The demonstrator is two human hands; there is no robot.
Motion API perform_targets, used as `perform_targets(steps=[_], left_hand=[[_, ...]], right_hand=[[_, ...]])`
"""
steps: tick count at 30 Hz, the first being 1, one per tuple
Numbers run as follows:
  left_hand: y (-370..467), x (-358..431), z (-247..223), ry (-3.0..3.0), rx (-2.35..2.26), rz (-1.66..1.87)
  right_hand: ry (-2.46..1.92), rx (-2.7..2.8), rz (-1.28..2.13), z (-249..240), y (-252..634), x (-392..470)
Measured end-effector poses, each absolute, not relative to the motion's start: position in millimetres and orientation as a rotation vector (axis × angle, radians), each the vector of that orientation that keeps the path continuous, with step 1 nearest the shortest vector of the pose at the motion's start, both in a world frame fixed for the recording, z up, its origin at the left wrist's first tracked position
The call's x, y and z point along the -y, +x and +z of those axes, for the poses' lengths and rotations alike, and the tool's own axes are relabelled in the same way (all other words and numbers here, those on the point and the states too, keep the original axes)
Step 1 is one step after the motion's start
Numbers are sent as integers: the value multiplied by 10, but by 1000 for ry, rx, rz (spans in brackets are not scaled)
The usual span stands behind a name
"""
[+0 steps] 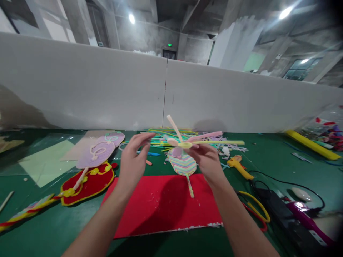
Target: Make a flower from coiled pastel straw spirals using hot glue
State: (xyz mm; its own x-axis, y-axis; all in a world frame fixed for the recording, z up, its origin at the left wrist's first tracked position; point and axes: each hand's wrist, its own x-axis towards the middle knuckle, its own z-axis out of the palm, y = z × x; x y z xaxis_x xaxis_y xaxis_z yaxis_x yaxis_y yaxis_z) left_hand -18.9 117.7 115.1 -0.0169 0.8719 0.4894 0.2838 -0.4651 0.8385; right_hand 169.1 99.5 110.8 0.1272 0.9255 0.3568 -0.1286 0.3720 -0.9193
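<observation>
My right hand (206, 160) is raised over the table, pinching a small bundle of pipe cleaners (187, 142) in pale pink, cream and yellow-green that stick out in several directions. My left hand (134, 160) hovers just left of the bundle, fingers slightly apart, fingertips near the ends of the stems; it holds nothing that I can see. Below the hands a striped pastel fan on a stick (183, 165) lies at the far edge of a red felt sheet (160, 205).
A red fan with yellow trim (87, 184) and a lilac fan (100, 150) lie at left. Loose pipe cleaners (166, 135) pile by the white partition (166, 92). A yellow cutter (239, 166), cables and a purple glue gun (305, 214) sit right.
</observation>
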Motion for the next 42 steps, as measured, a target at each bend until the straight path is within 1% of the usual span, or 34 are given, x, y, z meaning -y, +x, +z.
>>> perform_targets(steps=[2, 5, 6, 8, 15, 19, 25, 33, 38, 42], left_hand=[[-198, -1176, 1158, 1584, -1245, 1530], [-160, -1150, 1175, 1398, -1120, 1337], [-137, -1132, 1184, 1355, -1049, 1242], [-87, -1088, 1210, 1316, -918, 1077], [-40, -974, 1278, 1408, -662, 995], [-19, -977, 1225, 1315, -593, 999], [84, -976, 1135, 1257, -716, 1136], [107, -874, 1278, 1149, -747, 1060], [117, -874, 1261, 865, -698, 1093], [105, -847, 1240, 571, -627, 914]], right_hand=[[-866, 1336, 580, 1155, 1760, -972], [-899, 1519, 39, 1181, 1837, -948], [-905, 1549, -84, 1173, 1850, -946], [-911, 1590, -215, 1142, 1853, -949], [-902, 1691, -268, 1043, 1784, -975], [-889, 1714, -293, 1040, 1787, -975], [-888, 1788, -392, 1012, 1790, -963], [-870, 1774, -590, 999, 1790, -959], [-841, 1725, -535, 976, 1789, -987], [-805, 1762, -487, 942, 1775, -986]])
